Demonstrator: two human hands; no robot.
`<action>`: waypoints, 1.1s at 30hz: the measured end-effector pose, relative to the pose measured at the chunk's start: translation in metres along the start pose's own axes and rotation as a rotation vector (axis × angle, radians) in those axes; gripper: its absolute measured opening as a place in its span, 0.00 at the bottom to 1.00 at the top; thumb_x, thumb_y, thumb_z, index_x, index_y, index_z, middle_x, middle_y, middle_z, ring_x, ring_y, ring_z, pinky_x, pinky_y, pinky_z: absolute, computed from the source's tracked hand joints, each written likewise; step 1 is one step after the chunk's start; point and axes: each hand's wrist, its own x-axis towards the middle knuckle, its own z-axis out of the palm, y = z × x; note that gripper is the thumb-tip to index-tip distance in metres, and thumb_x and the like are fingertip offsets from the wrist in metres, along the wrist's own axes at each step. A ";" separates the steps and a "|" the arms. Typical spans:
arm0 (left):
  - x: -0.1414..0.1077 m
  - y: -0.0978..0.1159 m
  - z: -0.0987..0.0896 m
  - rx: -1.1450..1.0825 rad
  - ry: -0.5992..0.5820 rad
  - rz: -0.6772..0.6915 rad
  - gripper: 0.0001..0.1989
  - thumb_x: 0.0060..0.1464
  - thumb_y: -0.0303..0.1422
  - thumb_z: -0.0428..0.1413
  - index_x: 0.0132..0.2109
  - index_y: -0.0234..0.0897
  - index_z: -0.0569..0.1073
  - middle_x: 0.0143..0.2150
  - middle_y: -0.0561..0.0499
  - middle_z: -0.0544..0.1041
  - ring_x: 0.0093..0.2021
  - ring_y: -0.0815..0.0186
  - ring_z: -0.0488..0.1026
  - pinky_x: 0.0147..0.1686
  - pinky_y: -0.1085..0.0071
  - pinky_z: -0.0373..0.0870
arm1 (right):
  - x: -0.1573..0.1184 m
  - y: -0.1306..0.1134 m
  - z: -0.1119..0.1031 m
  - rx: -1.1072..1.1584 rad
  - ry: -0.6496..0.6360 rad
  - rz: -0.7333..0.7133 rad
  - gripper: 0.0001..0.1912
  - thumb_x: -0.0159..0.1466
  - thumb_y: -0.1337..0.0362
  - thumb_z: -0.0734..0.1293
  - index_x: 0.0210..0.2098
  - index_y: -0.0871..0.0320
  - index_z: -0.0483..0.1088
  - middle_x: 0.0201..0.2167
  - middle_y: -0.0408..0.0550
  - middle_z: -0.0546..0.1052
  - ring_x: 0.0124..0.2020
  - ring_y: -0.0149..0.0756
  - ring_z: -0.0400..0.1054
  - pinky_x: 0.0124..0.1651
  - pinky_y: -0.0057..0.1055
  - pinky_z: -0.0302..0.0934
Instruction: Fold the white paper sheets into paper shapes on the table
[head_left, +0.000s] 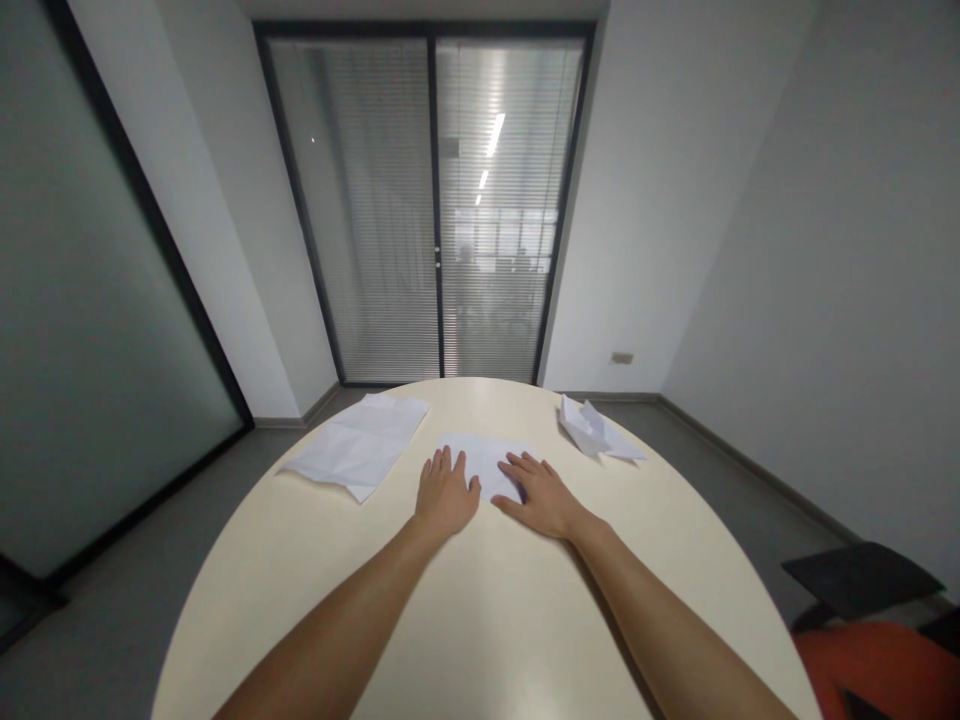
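A white sheet of paper (486, 455) lies on the table in front of me, partly covered by both hands. My left hand (448, 492) rests palm down on its left part, fingers stretched forward and thumb out to the side. On the right part lies my right hand (544, 497), flat, with the fingers spread and pointing to the left. Neither hand grips anything. The near edge of the sheet is partly hidden under the hands.
A larger creased sheet (364, 440) lies at the table's far left. Folded white paper (592, 430) stands partly raised near the right edge. The rounded cream table (480, 620) carries all of it. An orange chair (877, 660) with a black armrest is at the lower right.
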 end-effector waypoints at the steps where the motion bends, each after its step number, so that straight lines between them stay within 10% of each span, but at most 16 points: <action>1: 0.000 0.000 0.000 -0.014 0.004 0.016 0.29 0.65 0.40 0.46 0.67 0.30 0.62 0.70 0.33 0.58 0.71 0.45 0.54 0.67 0.48 0.50 | 0.000 0.000 0.000 0.003 0.006 0.005 0.39 0.64 0.40 0.63 0.68 0.54 0.60 0.70 0.55 0.57 0.71 0.58 0.45 0.69 0.59 0.39; 12: -0.001 -0.007 -0.005 -0.173 -0.119 0.302 0.27 0.64 0.49 0.49 0.66 0.47 0.65 0.72 0.46 0.58 0.72 0.47 0.51 0.67 0.42 0.48 | 0.004 0.004 -0.001 -0.019 0.067 0.076 0.32 0.68 0.48 0.60 0.65 0.58 0.64 0.68 0.55 0.61 0.70 0.54 0.49 0.69 0.55 0.42; 19: 0.000 -0.003 -0.011 -0.200 -0.003 0.384 0.20 0.68 0.42 0.47 0.58 0.43 0.75 0.62 0.46 0.73 0.64 0.53 0.66 0.63 0.53 0.60 | 0.005 0.003 -0.006 0.035 0.092 0.078 0.28 0.70 0.46 0.56 0.59 0.55 0.70 0.65 0.54 0.66 0.69 0.54 0.52 0.68 0.57 0.42; 33: 0.004 -0.001 -0.021 -0.215 0.090 0.248 0.22 0.71 0.39 0.40 0.40 0.39 0.76 0.40 0.46 0.79 0.43 0.61 0.75 0.45 0.67 0.67 | 0.009 0.021 -0.005 0.164 0.193 -0.008 0.16 0.65 0.63 0.61 0.49 0.52 0.77 0.49 0.46 0.80 0.52 0.44 0.72 0.63 0.42 0.56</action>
